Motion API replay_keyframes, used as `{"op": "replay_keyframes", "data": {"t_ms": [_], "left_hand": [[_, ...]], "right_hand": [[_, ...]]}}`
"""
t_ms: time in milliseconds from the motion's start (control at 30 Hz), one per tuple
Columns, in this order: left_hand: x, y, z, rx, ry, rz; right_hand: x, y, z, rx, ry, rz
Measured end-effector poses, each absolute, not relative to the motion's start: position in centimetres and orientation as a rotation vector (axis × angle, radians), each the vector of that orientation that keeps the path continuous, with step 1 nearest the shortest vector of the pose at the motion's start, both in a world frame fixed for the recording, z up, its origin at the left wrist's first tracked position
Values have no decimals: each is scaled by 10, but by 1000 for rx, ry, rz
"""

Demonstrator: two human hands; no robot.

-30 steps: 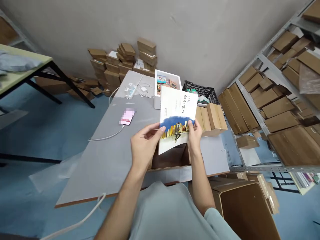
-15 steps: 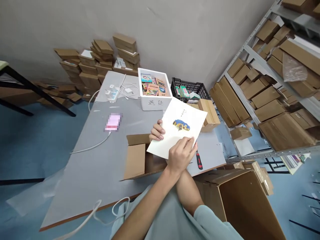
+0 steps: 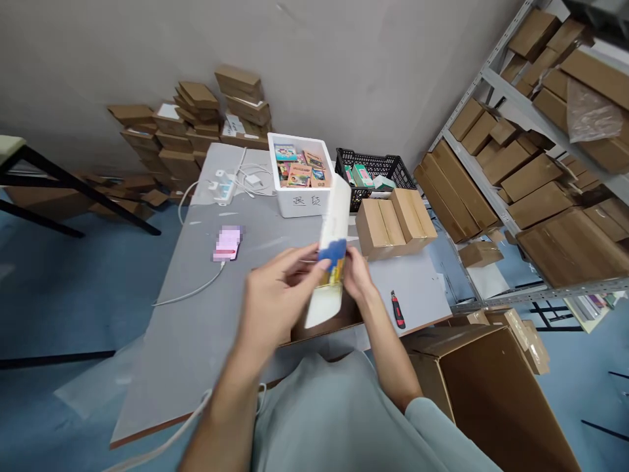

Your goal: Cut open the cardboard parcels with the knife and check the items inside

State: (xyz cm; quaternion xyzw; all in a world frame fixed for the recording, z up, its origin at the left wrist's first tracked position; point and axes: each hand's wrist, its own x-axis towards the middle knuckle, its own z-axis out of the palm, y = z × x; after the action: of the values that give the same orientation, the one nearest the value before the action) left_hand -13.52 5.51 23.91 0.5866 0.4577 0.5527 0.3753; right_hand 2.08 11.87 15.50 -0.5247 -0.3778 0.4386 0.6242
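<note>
The left hand (image 3: 278, 288) pinches a white and blue book (image 3: 335, 226) between thumb and fingers, a closed grip on its left edge; the right hand (image 3: 358, 274) meets the right edge, its fingers partly hidden, so how tightly it closes cannot be told. The book is raised, at a steep angle, above an open box (image 3: 348, 313) at the near edge of the table (image 3: 206, 341). A light, even hold at both edges should keep it from creasing. Room to move seems widest leftward, toward the near left corner; rightward, cartons (image 3: 415, 216) and a red and black knife (image 3: 398, 311) by the near right corner call for care.
</note>
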Motion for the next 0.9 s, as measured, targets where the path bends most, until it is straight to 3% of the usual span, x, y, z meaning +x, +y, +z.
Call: {"op": "replay_keyframes", "data": {"t_ms": [133, 300, 500, 767, 900], "left_hand": [[-183, 75, 225, 1568, 1315, 1503], [-200, 74, 211, 1919, 1327, 1701], [-203, 65, 196, 2157, 1221, 1701], [-204, 62, 193, 1859, 1354, 1638], [-205, 62, 201, 1760, 1339, 1441]], "right_hand": [[56, 101, 183, -1038, -973, 1182], [83, 79, 205, -1003, -1277, 936], [89, 57, 195, -952, -1422, 745], [94, 49, 192, -1107, -1390, 722], [93, 50, 201, -1134, -1329, 783]]}}
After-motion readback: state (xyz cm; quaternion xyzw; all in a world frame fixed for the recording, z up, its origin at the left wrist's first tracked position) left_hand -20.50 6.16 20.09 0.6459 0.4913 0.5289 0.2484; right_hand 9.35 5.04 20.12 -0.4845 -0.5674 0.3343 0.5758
